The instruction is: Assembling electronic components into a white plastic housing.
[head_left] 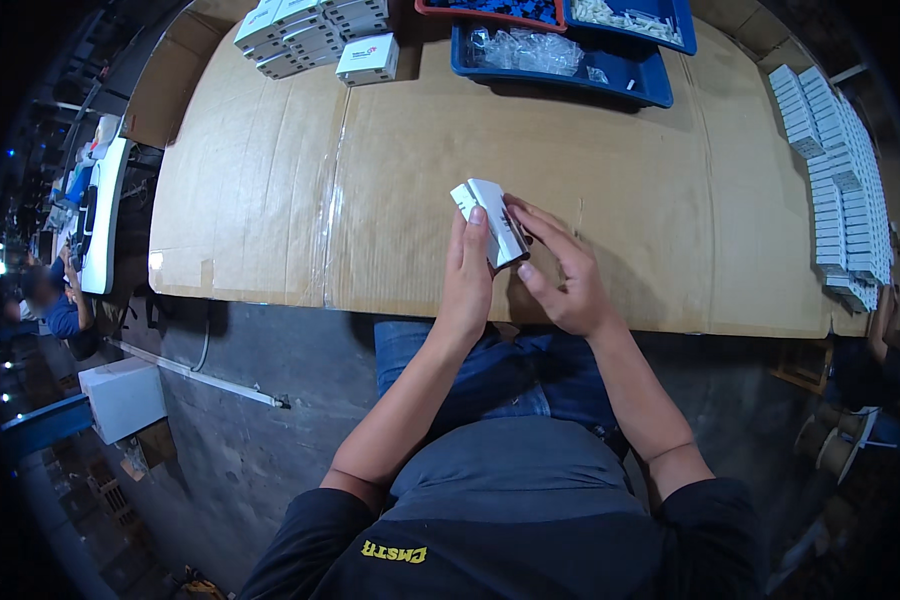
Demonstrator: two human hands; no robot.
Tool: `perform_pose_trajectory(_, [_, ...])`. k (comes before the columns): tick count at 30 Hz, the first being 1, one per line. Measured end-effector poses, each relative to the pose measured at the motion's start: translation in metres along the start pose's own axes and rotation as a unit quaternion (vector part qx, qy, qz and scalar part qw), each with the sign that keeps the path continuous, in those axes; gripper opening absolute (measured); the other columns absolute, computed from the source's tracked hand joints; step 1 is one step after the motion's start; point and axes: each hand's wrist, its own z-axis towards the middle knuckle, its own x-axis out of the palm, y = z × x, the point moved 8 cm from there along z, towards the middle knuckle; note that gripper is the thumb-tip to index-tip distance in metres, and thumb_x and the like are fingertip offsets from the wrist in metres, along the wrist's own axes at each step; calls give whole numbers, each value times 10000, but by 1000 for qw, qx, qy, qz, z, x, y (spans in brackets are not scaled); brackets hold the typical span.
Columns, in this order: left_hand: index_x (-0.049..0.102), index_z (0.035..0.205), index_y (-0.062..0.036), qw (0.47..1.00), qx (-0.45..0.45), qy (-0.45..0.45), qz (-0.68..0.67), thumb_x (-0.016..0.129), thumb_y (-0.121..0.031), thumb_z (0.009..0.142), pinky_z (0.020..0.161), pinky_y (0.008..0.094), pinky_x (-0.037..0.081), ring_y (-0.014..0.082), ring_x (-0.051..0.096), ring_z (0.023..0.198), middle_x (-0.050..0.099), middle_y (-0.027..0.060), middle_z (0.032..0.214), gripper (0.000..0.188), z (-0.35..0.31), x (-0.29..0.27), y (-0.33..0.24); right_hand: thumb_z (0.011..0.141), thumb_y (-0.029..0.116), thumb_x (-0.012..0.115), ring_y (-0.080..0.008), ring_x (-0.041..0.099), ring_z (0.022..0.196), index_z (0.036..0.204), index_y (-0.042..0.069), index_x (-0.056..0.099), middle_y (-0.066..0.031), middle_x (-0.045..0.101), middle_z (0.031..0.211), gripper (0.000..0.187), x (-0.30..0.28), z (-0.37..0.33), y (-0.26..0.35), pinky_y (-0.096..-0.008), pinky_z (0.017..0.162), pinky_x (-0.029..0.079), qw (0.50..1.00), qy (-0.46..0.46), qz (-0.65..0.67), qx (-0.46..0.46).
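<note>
A small white box-shaped housing (495, 225) with dark slots along one side is held tilted above the front middle of the cardboard-covered table. My left hand (467, 270) is closed on its left side, thumb lying on the near face. From the right, my right hand (575, 280) touches the housing with curled fingers at its right edge; the thumb is near the lower corner. The tips of some right fingers are hidden behind the housing.
Stacked white housings (295, 40) stand at the far left, with one single housing (368, 60) beside them. Blue bins (570, 88) and a red bin (440, 10) hold small clear, white and blue parts. White pieces are stacked (840, 180) at the right edge. Another person (65, 300) is at the left.
</note>
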Motion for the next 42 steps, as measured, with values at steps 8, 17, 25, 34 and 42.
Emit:
perform_pose_trajectory(8, [542, 1302, -28, 998, 12, -33, 43, 380, -545, 1113, 830, 271, 506, 103, 585, 923, 610, 42, 1070, 574, -4, 4, 10, 989, 159, 610, -378, 669, 1204, 1316, -90, 620, -253, 653, 1336, 411, 11, -3, 3, -423, 1017, 550, 983, -37, -154, -95])
perform_pose_trajectory(17, [572, 1009, -75, 996, 12, -69, 49, 415, -522, 1112, 584, 226, 398, 42, 479, 659, 537, -34, 783, 485, -8, 9, 6, 991, 116, 556, -338, 749, 944, 1300, -83, 631, -216, 730, 1183, 375, 19, -14, -2, -400, 784, 615, 954, -103, -248, -131])
perform_pose_trajectory(25, [542, 1153, -68, 998, 12, -51, 19, 376, -439, 1143, 632, 245, 418, 49, 477, 736, 515, -29, 850, 407, -7, 3, 15, 1013, 118, 534, -349, 742, 965, 1349, -77, 609, -197, 713, 1255, 396, 18, -11, 1, -409, 817, 614, 966, -102, -207, -118])
perform_pose_trajectory(34, [115, 1660, -52, 989, 139, 18, 57, 655, -100, 869, 1179, 426, 377, 293, 454, 1413, 396, 181, 1556, 959, -1, -4, -26, 1092, 279, 512, -231, 589, 1288, 1395, -49, 590, -145, 574, 1462, 453, 8, 6, -10, -339, 1076, 457, 987, -49, 121, 89])
perform_pose_trajectory(42, [105, 1662, -31, 949, 213, 125, 197, 692, -114, 827, 1272, 487, 228, 350, 308, 1542, 247, 176, 1686, 1024, -6, 10, -22, 1029, 269, 688, -140, 635, 1094, 1356, -25, 624, -82, 706, 1171, 444, 7, -3, -30, -305, 933, 517, 926, -29, 264, 267])
